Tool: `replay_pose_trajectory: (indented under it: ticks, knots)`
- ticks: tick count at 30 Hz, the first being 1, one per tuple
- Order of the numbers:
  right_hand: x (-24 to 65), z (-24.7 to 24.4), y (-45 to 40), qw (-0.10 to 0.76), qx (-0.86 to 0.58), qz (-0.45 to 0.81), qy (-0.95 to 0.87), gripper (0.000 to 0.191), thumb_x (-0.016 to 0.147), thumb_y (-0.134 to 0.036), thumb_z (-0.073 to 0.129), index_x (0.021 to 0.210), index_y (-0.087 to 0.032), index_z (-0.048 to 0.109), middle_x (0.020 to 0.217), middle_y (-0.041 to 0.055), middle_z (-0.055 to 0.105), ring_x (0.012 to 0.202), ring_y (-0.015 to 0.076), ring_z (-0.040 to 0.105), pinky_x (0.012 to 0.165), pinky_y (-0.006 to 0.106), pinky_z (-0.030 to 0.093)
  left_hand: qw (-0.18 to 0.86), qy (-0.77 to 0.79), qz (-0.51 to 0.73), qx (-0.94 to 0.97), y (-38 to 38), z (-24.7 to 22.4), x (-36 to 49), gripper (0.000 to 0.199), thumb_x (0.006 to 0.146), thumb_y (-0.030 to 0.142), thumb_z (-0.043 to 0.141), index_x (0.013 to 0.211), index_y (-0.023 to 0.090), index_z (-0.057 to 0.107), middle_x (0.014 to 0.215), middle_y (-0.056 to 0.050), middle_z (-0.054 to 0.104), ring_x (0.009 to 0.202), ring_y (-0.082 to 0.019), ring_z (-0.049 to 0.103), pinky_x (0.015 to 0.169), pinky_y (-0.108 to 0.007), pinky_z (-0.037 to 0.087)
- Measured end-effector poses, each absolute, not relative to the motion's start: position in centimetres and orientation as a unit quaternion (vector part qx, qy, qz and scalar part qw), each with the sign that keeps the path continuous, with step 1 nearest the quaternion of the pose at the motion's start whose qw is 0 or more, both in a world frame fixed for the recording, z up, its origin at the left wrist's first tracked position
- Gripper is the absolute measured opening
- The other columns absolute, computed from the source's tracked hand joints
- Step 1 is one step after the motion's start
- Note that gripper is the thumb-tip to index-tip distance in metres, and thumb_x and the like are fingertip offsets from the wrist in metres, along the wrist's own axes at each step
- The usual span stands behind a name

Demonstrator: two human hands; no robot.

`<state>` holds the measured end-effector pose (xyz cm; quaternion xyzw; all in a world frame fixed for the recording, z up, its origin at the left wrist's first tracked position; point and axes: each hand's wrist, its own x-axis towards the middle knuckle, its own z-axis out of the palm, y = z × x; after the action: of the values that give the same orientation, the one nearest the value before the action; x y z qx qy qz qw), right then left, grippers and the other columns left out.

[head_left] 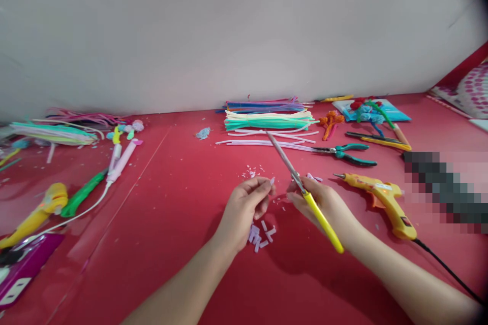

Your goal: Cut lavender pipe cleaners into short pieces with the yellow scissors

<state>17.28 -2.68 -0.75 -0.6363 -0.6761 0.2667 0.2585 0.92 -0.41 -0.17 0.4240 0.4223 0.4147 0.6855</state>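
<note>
My left hand (pixel 249 198) pinches a small lilac piece (pixel 272 181) between thumb and forefinger, its tip poking out. My right hand (pixel 328 203) grips scissors with yellow handles (pixel 323 221); their blades (pixel 284 154) point up and to the left, away from the piece. Beneath my left hand lies a loose pile of short lilac cut pieces (pixel 259 238), partly hidden by the wrist. Tiny pale scraps (pixel 253 170) are scattered beyond it. More lilac bits (pixel 313 176) lie just behind my right hand.
Pipe cleaner bundles (pixel 267 121) and loose lilac stems (pixel 263 143) lie along the white wall. Teal-handled pliers (pixel 343 153) rest behind a corded yellow glue gun (pixel 381 195) on the right. Leftward are another yellow glue gun (pixel 41 210) and a purple power strip (pixel 32 264).
</note>
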Motion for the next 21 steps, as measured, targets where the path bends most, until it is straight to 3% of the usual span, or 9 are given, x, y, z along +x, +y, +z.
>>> replay_pose_trajectory:
  ticks: [3,6,17,21]
  knots:
    - [16.9,0.0,-3.0,0.33,-0.606,0.342,-0.638,0.018,0.074,-0.035,0.042,0.078,-0.019,0.049,0.061,-0.0026,0.049,0.053,0.009,0.044,0.05,0.02,0.035,0.701,0.421,0.361,0.449,-0.8,-0.3,1.2,0.023,0.07,0.037,0.053,0.07,0.014,0.057,0.048,0.004,0.04,0.04,-0.004,0.028,0.037,-0.019,0.016]
    - [16.7,0.7,-3.3,0.352,-0.591,0.381,-0.618,0.016,0.074,-0.032,0.042,0.07,-0.018,0.048,0.058,-0.0032,0.047,0.051,0.0074,0.041,0.049,0.019,0.035,0.698,0.424,0.324,0.479,-1.1,-0.3,1.3,0.024,0.07,0.037,0.053,0.069,0.014,0.058,0.048,0.003,0.041,0.039,-0.005,0.028,0.037,-0.019,0.016]
    - [16.7,0.9,-3.3,0.324,-0.597,0.377,-0.629,0.013,0.072,-0.03,0.042,0.067,-0.019,0.046,0.051,-0.0052,0.043,0.047,0.0069,0.04,0.046,0.018,0.033,0.637,0.445,0.306,0.55,-1.3,0.2,1.4,0.015,0.066,0.029,0.057,0.071,0.015,0.061,0.064,-0.002,0.053,0.056,-0.01,0.044,0.051,-0.021,0.031]
    - [17.2,0.4,-3.1,0.306,-0.603,0.338,-0.655,0.017,0.072,-0.035,0.042,0.069,-0.019,0.047,0.054,-0.0035,0.047,0.049,0.0081,0.042,0.046,0.018,0.033,0.655,0.45,0.32,0.515,-1.2,0.3,1.4,0.016,0.064,0.03,0.06,0.068,0.014,0.06,0.058,0.001,0.049,0.048,-0.007,0.038,0.046,-0.019,0.028]
